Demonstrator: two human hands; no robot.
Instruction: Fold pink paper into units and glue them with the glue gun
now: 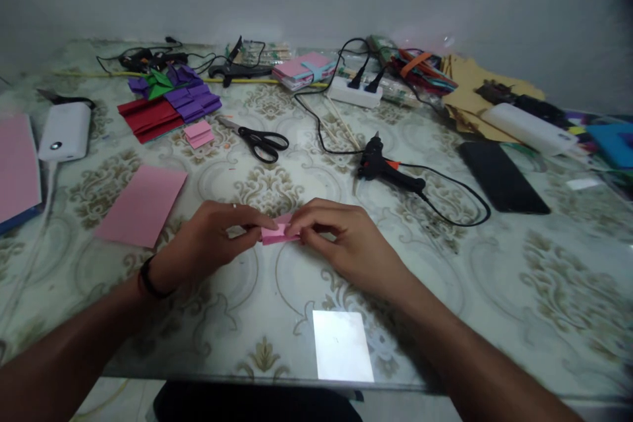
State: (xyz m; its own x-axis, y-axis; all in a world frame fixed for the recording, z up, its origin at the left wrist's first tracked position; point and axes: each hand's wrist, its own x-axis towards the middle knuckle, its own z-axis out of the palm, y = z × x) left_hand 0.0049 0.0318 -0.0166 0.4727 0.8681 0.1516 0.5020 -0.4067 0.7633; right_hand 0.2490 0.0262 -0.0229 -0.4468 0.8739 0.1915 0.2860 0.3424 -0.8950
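Left grip [210, 232] and right grip [341, 229] pinch closed on pink paper [275, 237].

Held paper [273, 235] matt; glue gun [398, 175] smooth plastic; tabletop [494, 277] glossy.

Forward clearance: a lane of bare counter [311, 178] extends from between the left hand [210, 231] and right hand [341, 231], bounded by the scissors [248, 135] on the left and the glue gun [390, 173] on the right. The gun's black cord [330, 148] crosses this lane; beyond it, the power strip [355, 91] obstructs the far end. Left side: a gap passes between the flat pink sheet [143, 204] and the scissors, ending at the small folded pink paper [199, 135]. Right side: room is open nearer than the cord loop and the phone [503, 178].
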